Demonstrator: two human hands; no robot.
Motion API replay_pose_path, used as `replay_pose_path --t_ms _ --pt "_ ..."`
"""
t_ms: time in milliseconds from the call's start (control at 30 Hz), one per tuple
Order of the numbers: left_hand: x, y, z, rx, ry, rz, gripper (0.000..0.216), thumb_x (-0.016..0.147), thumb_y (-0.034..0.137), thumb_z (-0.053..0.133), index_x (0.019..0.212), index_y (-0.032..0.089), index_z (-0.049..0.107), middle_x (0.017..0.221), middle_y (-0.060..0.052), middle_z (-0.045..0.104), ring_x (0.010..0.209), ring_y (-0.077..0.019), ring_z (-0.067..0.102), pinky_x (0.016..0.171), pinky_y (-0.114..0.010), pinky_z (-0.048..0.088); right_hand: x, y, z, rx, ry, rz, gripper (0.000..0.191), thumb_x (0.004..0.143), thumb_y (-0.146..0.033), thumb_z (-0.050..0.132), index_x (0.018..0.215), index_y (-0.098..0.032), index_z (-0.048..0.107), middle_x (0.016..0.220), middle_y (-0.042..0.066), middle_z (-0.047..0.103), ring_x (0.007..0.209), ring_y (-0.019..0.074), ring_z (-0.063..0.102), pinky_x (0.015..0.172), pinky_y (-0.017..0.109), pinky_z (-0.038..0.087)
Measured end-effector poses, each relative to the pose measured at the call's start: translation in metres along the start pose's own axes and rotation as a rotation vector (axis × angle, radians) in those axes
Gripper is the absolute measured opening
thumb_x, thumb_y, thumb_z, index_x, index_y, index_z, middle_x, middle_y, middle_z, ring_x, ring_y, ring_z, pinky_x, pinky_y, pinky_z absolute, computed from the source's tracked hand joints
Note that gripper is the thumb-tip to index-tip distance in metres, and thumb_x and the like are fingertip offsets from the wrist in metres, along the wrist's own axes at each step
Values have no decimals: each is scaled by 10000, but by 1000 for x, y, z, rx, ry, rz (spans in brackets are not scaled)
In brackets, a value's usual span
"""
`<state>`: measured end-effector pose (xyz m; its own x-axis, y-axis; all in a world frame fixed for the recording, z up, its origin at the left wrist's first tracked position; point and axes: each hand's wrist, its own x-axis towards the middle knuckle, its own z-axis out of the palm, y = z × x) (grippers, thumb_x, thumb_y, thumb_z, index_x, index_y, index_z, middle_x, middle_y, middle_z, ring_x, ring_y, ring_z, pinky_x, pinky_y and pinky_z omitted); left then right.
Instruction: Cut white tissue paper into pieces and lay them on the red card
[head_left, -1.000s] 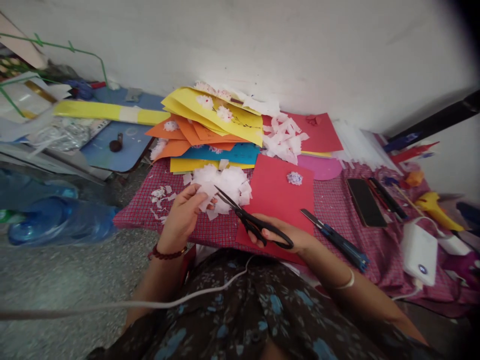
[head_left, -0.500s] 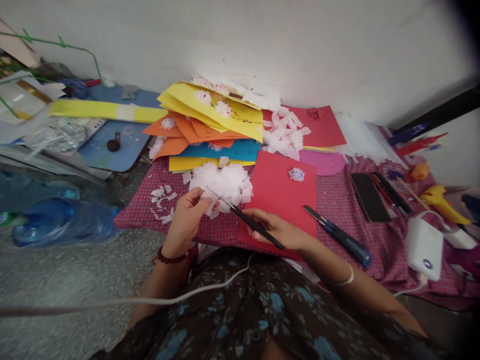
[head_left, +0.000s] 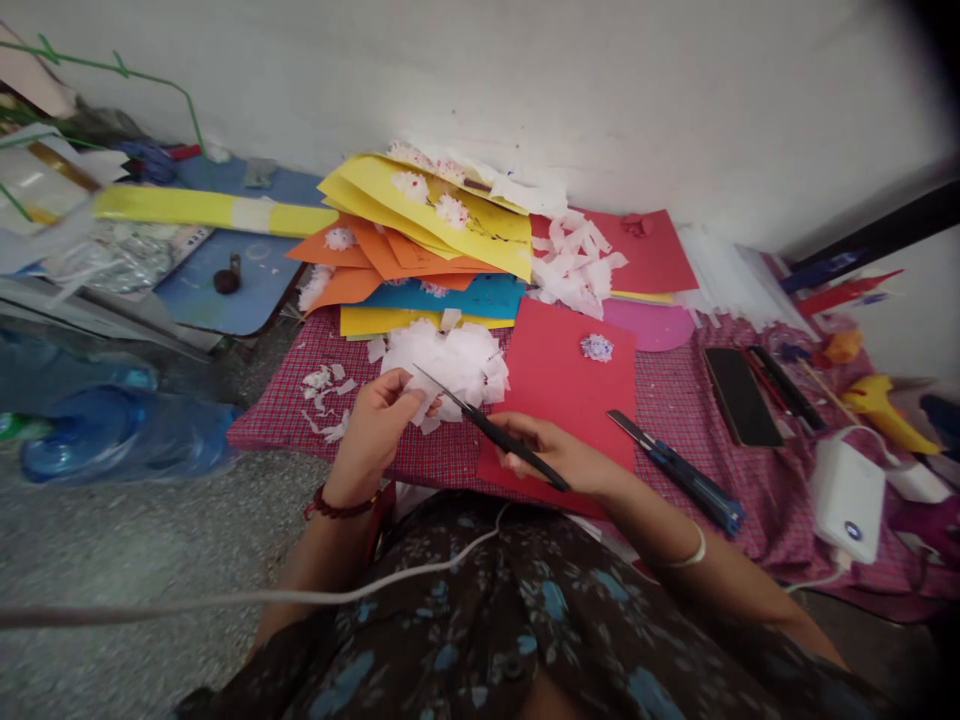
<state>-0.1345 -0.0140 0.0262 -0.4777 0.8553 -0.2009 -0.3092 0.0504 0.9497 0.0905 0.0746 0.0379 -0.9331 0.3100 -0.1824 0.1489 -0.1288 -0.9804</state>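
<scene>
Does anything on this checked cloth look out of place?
Perhaps the utility knife: it lies with its blade bare, overlapping the front red sheet, near the right hand. Loose paper scraps litter the left end of the cloth.

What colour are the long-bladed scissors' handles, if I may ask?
The handles are black, clearest in the head view.

On chkd cloth [head_left: 670, 390]: wht paper pile [head_left: 463, 355], red sheet [head_left: 559, 385], 1 phone [head_left: 741, 397].
</scene>
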Motion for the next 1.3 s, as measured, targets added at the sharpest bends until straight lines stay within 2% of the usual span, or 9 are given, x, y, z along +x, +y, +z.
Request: replay_pose_path --t_ms 233,433,533,633,767,1000,1133,1300 --pt "0 0 -1 -4 11 9 73 668 190 703 686 153 642 662 -2 683 582 -112 632 597 -228 524 0 -4 1 -30 15 22 530 899 -497 668 1277 -142 557 965 51 585 805 147 521 720 272 438" --pt "-2 8 -5 -198 33 -74 324 581 225 768 863 183 614 719 21 685 561 -150 670 515 -254 550 1 -1 0 -45 82 87 493 888 -537 667 1186 -154 582 813 -10 519 658 102 449 585 224 371" --pt "-3 8 -7 -207 73 -109 294 553 200 776 778 179 589 649 50 640 488 -115 622 438 -204 502 4 0 -2 -19 73 123 524 876 -582 662 1169 -159 566 802 -16 506 621 93 441 555 221 360" --pt "-3 8 -9 -198 97 -104 259 546 191 778 707 172 576 601 58 612 460 -92 586 401 -174 464 7 -5 -3 -45 35 75 584 851 -646 652 1154 -157 550 862 11 519 714 123 471 626 247 406" --pt "1 10 -11 -277 132 -77 258 531 163 780 703 170 588 608 55 626 486 -96 597 423 -181 487 7 -13 -6 -74 -39 13 582 885 -668 590 1163 -160 540 980 52 524 852 157 485 777 299 440" --pt "10 15 -18 -501 182 -133 269 578 177 757 779 174 578 637 40 659 527 -98 616 486 -192 514 7 -14 -12 -139 -111 69 653 888 -640 609 1300 -152 472 1051 78 523 956 192 503 907 368 449" --pt "8 11 -12 -434 176 -73 259 576 167 755 748 184 563 607 63 626 486 -103 595 454 -211 496 11 -14 -11 -153 -137 96 675 890 -614 624 1353 -156 449 1095 94 544 989 205 522 955 401 447" --pt "5 7 -2 -264 166 -7 215 589 185 739 669 180 539 585 71 556 482 -81 555 466 -205 492 17 -13 -10 -128 -122 85 656 888 -568 657 1353 -146 468 1064 87 562 958 196 522 912 373 451"
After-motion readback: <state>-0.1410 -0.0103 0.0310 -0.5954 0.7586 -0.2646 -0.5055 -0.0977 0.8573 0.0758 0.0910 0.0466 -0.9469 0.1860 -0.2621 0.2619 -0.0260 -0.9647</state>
